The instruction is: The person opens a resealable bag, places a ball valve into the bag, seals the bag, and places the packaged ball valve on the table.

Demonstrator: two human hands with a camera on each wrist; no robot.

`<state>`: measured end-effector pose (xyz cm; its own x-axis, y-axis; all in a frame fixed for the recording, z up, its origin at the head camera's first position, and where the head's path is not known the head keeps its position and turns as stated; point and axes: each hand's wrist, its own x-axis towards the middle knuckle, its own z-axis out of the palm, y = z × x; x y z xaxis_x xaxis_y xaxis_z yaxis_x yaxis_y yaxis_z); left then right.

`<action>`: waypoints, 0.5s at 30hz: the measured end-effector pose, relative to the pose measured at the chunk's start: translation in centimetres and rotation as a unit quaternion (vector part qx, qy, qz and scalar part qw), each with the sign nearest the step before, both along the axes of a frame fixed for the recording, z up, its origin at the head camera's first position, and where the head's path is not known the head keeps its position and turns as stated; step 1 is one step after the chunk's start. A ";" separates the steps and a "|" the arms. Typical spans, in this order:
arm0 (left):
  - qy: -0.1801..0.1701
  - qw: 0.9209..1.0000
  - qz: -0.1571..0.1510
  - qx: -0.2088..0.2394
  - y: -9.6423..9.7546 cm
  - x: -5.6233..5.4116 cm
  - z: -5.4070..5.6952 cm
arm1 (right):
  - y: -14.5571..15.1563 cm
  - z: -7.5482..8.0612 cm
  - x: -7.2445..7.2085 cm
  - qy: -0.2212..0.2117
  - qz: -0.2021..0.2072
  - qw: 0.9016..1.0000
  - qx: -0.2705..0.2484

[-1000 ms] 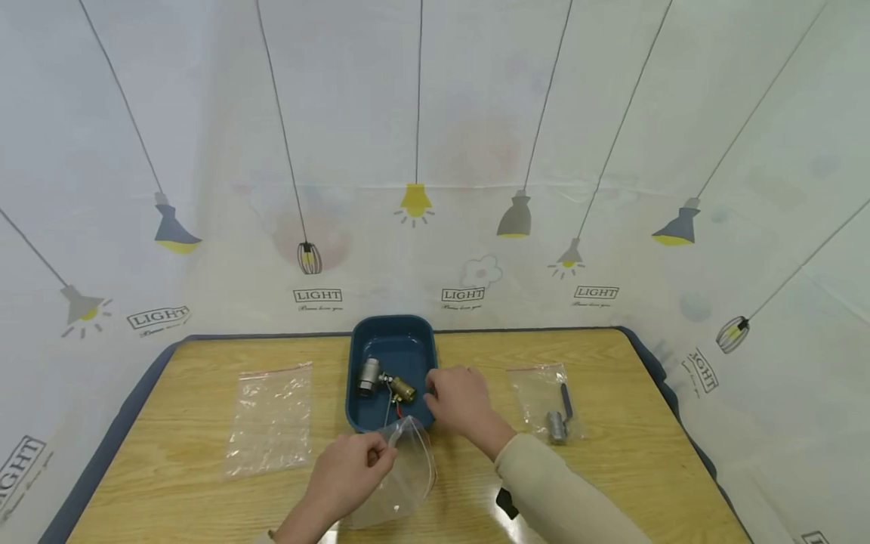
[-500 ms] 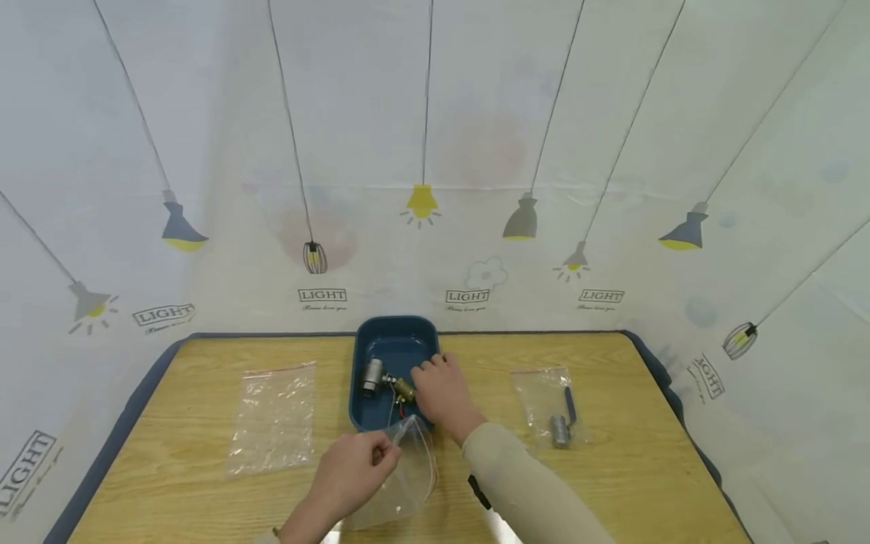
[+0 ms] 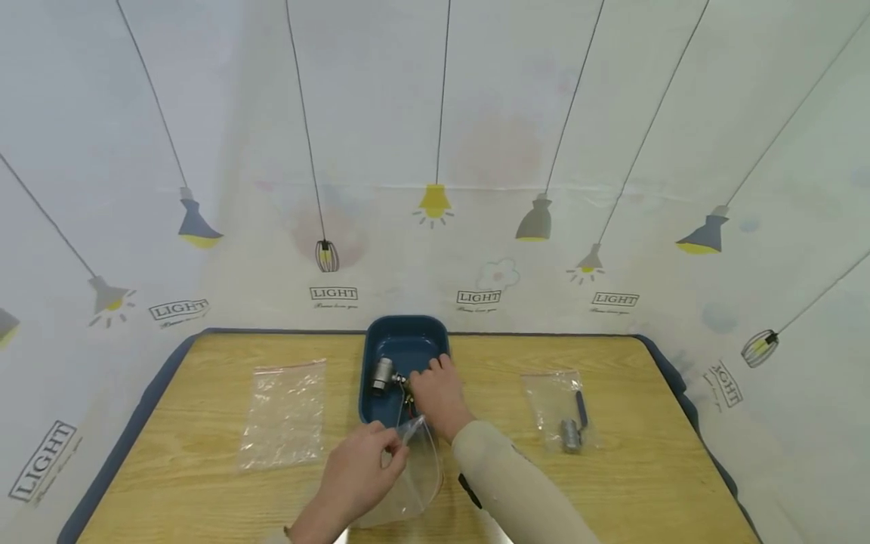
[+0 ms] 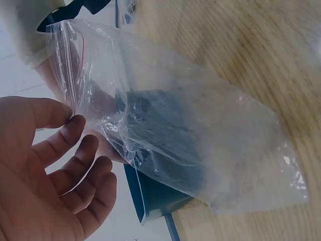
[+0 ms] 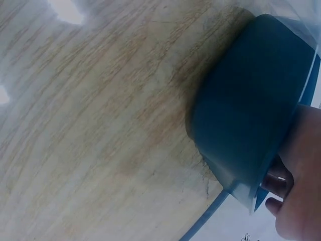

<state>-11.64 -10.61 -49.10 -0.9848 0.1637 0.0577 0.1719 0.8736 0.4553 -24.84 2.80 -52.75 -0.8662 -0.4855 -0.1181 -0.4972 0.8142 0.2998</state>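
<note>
In the head view, my left hand (image 3: 359,467) pinches the top edge of a clear zip bag (image 3: 416,487), thumb against index finger. The bag hangs before the near end of a deep blue tray (image 3: 414,344); it looks empty in the left wrist view. My right hand (image 3: 439,394) reaches over the tray's right wall, fingers bent down inside. Beneath it lies a brass valve (image 3: 409,400), mostly covered by the hand; I cannot tell whether the fingers grip it. A silver metal valve (image 3: 383,373) lies beside it in the tray.
Flat on the wooden table (image 3: 217,378), left of the tray, lies another clear zip bag (image 3: 285,415). To the right, a third zip bag (image 3: 544,400) contains a silver valve (image 3: 571,436) with a dark blue lever. A patterned cloth (image 3: 381,151) rises behind the table's far edge.
My right hand has moved left from the tray's right rim to over the brass valve, hiding most of it. My left hand keeps its pinch on the bag. The head view has shifted slightly.
</note>
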 end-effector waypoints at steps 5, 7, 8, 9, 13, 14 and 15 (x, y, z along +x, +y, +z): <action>0.026 1.000 0.003 -0.011 0.2 0.1 -0.1 | 0.0 -0.5 0.1 0.001 -0.006 1.000 -0.016; 0.038 0.999 0.003 -0.014 0.3 0.1 -0.1 | 0.0 -0.8 0.1 0.001 -0.008 1.000 -0.019; 0.045 0.999 0.002 -0.015 0.4 0.2 -0.1 | 0.1 -0.9 0.1 0.001 -0.009 1.000 -0.018; 0.051 0.999 0.002 -0.016 0.4 0.2 -0.2 | 0.1 -1.0 0.1 0.002 -0.010 1.000 -0.017; 0.070 0.997 0.003 -0.020 0.6 0.2 -0.3 | 0.1 -1.2 0.0 0.007 -0.011 1.000 -0.019; 0.072 0.997 0.004 -0.020 0.6 0.2 -0.4 | 0.1 -1.2 0.0 0.008 -0.011 1.000 -0.022; 0.074 0.997 0.007 -0.020 0.6 0.1 -0.4 | 0.0 -1.2 0.0 0.009 -0.012 1.000 -0.026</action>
<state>-11.49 -9.98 -49.51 -0.9679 0.1558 0.1971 0.2233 0.8929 0.3910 -24.86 2.83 -53.92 -0.8791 -0.4703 -0.0777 -0.4729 0.8399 0.2663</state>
